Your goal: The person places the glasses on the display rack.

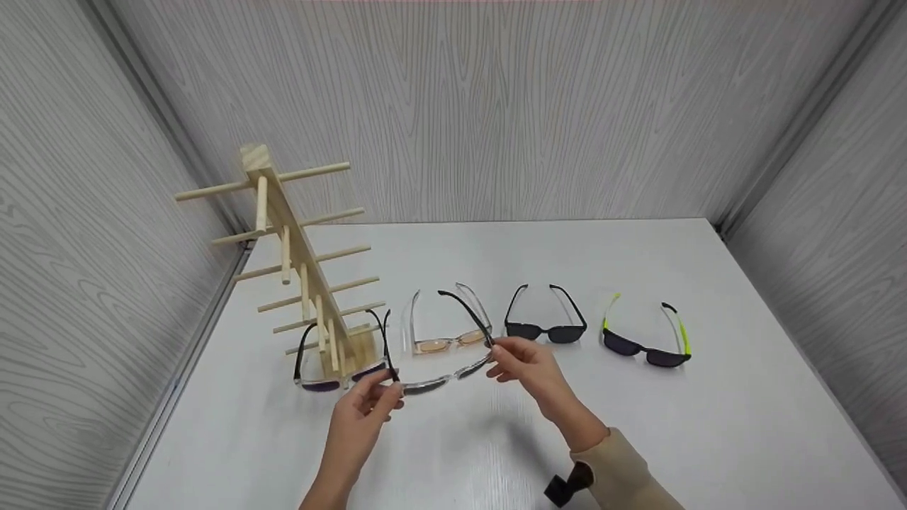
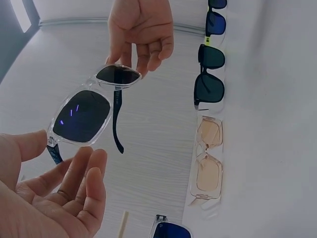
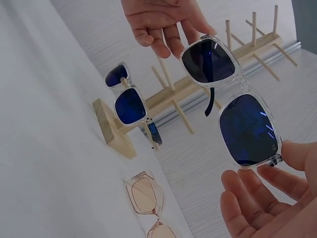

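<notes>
Fingers and thumbs of the left hand [image 1: 358, 419] and right hand [image 1: 531, 373] pinch opposite ends of the clear-framed sunglasses [image 1: 425, 387], raised above the table [image 1: 708, 432], dark lenses glossy, black temples unfolded. The tabletop is smooth and white, bounded by pale grey walls [image 1: 460, 106] with a wavy wood-grain pattern. On its left side rises a wooden stand [image 1: 301, 241] with slim round pegs; a blue-lensed pair [image 3: 131, 105] sits low on it. Nearby rest a peach-lensed pair [image 1: 433, 346], a black pair [image 1: 565, 334] and a yellow-templed pair [image 1: 666, 359].
</notes>
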Demonstrator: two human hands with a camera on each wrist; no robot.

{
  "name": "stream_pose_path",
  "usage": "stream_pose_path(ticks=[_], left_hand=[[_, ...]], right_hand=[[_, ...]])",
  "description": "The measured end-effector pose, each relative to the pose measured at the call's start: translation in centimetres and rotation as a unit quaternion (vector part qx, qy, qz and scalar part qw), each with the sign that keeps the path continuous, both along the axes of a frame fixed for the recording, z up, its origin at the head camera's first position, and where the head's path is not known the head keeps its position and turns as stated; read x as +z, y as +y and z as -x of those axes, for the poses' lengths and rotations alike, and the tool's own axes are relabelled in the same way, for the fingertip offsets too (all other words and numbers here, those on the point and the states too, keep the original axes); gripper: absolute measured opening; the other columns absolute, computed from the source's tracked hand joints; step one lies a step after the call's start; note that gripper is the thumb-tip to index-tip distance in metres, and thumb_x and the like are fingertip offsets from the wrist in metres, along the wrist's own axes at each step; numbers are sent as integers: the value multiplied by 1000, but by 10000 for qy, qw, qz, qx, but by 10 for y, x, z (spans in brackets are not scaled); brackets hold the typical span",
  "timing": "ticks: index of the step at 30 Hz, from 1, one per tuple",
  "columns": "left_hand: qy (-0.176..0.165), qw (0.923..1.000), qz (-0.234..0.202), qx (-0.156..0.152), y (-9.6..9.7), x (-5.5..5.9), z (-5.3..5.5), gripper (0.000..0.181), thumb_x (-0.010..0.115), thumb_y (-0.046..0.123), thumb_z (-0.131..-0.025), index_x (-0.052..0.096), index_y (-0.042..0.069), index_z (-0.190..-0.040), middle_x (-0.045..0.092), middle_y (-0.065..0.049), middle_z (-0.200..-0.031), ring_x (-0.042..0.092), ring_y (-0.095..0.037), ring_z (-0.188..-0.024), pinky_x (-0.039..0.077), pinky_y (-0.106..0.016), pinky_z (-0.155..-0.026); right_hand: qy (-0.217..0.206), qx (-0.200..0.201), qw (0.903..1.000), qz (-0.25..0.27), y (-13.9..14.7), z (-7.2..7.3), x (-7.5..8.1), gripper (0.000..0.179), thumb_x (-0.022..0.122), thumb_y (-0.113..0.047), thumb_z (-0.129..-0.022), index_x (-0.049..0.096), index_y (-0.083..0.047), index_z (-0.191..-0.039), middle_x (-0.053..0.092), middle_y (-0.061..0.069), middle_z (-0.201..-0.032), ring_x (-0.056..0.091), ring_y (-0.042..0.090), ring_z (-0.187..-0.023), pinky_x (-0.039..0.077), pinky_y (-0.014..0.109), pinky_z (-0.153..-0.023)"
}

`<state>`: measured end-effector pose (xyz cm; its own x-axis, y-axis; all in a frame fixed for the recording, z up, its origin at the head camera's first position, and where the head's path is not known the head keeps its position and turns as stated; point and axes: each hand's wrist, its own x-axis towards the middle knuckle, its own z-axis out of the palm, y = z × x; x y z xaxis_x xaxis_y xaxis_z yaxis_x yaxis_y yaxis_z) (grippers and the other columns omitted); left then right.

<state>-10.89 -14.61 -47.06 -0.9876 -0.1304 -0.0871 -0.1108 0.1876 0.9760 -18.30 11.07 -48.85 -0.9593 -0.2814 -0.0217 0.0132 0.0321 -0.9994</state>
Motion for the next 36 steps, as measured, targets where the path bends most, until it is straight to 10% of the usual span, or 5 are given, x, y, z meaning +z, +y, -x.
stream_pose_path(ticks=[36], left_hand=[[-436, 9949, 208, 880, -49, 13, -15, 40, 57, 27, -94, 54, 5, -127, 62, -10, -99, 62, -17, -86, 50, -28, -72]], right_hand=[[161, 449, 9989, -35, -65, -10, 35, 27, 54, -13, -95, 60, 6, -115, 64, 11, -95, 64, 39, -84, 50, 49, -77]])
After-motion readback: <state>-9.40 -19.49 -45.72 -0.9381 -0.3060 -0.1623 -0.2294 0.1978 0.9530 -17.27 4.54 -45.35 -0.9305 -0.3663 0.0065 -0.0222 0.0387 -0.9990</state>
